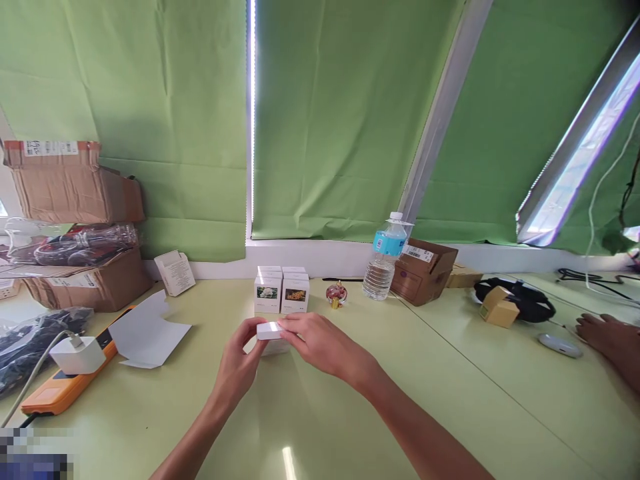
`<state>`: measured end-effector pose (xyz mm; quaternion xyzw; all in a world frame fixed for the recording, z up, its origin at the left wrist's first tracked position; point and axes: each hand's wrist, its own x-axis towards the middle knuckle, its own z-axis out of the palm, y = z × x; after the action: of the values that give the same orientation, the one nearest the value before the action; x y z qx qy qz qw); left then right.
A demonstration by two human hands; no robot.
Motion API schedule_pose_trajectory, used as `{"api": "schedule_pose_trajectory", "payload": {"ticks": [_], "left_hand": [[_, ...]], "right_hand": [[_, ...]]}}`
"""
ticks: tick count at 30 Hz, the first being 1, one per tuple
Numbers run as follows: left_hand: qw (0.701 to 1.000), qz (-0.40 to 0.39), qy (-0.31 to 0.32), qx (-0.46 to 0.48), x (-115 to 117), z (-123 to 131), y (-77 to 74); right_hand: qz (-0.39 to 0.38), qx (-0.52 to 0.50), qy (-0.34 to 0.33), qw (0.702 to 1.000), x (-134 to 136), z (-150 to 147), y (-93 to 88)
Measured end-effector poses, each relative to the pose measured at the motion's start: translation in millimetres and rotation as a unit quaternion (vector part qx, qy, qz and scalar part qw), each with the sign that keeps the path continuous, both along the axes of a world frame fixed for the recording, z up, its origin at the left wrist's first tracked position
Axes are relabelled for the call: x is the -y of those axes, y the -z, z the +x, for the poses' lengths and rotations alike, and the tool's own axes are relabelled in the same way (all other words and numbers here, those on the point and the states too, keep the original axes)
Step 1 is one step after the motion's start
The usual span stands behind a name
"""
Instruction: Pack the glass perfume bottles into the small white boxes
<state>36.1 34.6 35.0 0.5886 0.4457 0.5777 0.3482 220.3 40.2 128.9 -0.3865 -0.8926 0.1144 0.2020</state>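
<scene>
Pinching a small white box (269, 331) between the left hand (237, 370) and right hand (320, 343), fingers pressed against its ends, over a pale green table (430, 400). Just beyond, stacked floral-label cartons (281, 291); farther right, a water bottle (385, 263); nearer left, an orange power strip (65, 380); along the far wall, green blinds (340, 120).

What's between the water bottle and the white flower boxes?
In the head view, a small red glass ornament with a gold base stands between the water bottle and the white boxes.
</scene>
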Motion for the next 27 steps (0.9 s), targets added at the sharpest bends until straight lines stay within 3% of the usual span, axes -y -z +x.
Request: {"api": "schedule_pose_trajectory", "payload": {"ticks": [7, 12, 19, 27], "left_hand": [[0.999, 0.004, 0.032, 0.005, -0.4, -12.9, 5.7], [0.998, 0.039, -0.032, -0.047, -1.8, -14.0, 7.5], [0.993, 0.058, -0.063, -0.080, -6.2, -14.5, 11.6], [0.977, 0.062, -0.099, -0.177, 4.5, -13.6, 1.7]], "right_hand": [[0.014, -0.026, -0.022, 0.999, -9.1, 0.5, 7.5], [0.038, -0.020, -0.008, 0.999, -11.1, -2.2, 13.7], [0.039, 0.010, 0.000, 0.999, -12.1, -1.6, 15.9], [0.075, 0.119, 0.141, 0.980, -1.7, -17.6, 32.0]]}}
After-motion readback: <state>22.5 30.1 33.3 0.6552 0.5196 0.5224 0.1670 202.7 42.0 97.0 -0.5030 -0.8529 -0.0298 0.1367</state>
